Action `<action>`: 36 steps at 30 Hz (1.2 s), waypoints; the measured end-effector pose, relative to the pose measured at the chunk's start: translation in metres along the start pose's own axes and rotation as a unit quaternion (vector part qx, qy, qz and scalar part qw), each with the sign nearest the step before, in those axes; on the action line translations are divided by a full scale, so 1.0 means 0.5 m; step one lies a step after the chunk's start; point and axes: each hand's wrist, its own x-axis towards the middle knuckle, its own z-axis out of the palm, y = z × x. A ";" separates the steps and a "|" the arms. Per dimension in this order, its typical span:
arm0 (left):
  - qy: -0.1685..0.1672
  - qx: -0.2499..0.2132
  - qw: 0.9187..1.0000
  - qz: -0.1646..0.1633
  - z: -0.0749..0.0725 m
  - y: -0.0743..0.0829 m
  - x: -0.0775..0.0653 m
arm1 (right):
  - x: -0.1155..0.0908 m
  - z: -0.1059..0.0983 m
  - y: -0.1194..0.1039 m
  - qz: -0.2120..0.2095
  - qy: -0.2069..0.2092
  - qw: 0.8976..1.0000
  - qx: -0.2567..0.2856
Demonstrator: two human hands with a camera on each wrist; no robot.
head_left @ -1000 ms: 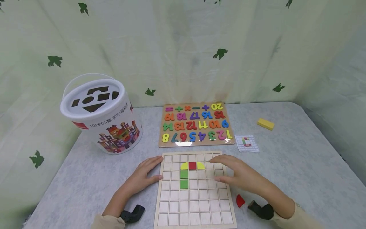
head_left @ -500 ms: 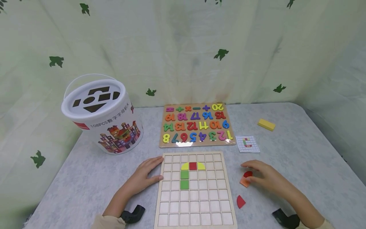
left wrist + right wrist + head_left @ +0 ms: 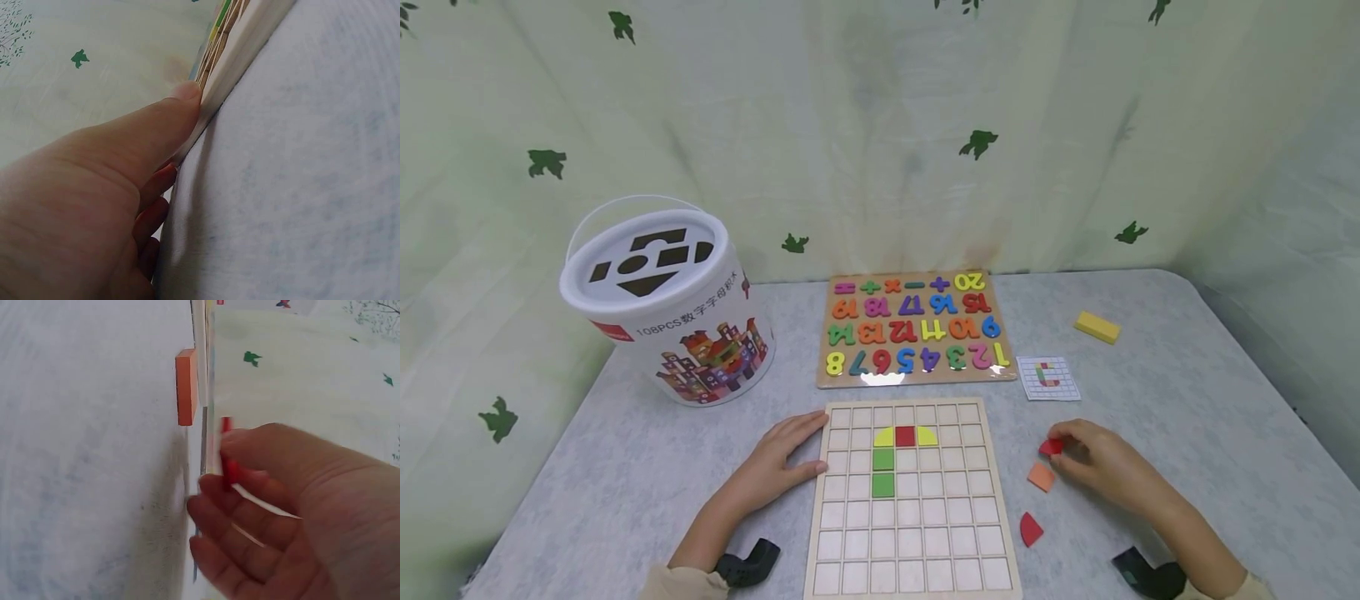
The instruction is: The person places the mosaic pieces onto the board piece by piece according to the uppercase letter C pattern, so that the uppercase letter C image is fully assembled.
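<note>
My right hand point(image 3: 1101, 462) pinches a red quarter-circle block point(image 3: 1051, 447) between thumb and fingers, right of the board. In the right wrist view the red block point(image 3: 226, 453) appears edge-on, partly covered by the thumb. An orange square block point(image 3: 1041, 477) lies just left of that hand, and a second red quarter-circle block point(image 3: 1031, 529) is nearer the front. My left hand point(image 3: 775, 457) rests with extended fingers and thumb against the left edge of the wooden grid board point(image 3: 917, 533). The board bears two yellow quarter-circles, a red square point(image 3: 905, 436) and two green squares point(image 3: 883, 472).
Behind the board lies a number puzzle point(image 3: 917, 333). A small pattern card point(image 3: 1048, 378) sits to its right, with a yellow block point(image 3: 1097, 327) farther back. A white bucket point(image 3: 670, 308) stands at the back left. A curtain hangs behind the table.
My right hand moved from over the board to the loose blocks on its right. There it took up a red quarter-circle block, uncovering the orange square. My left hand stayed put.
</note>
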 end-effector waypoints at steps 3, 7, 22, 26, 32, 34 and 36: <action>-0.001 -0.002 1.000 -0.003 0.000 0.002 -0.001 | -0.003 0.000 -0.008 0.006 0.022 0.998 0.053; 0.000 -0.002 1.000 -0.002 -0.002 0.004 -0.002 | -0.004 0.002 -0.013 0.011 0.031 0.989 0.143; -0.004 0.000 1.000 0.001 -0.004 0.004 -0.001 | -0.001 0.012 -0.069 -0.067 -0.052 0.940 0.331; -0.006 -0.001 1.000 -0.002 -0.005 0.005 -0.001 | 0.003 0.022 -0.097 -0.089 -0.072 0.932 0.344; -0.004 -0.002 1.000 0.005 -0.003 0.003 0.000 | 0.008 0.044 -0.143 -0.117 -0.098 0.933 0.326; -0.001 -0.001 1.000 0.010 -0.003 0.002 0.000 | 0.009 0.053 -0.159 -0.121 -0.109 0.930 0.330; 0.000 0.000 1.000 0.014 -0.002 0.001 0.000 | 0.008 0.063 -0.175 -0.121 -0.124 0.922 0.346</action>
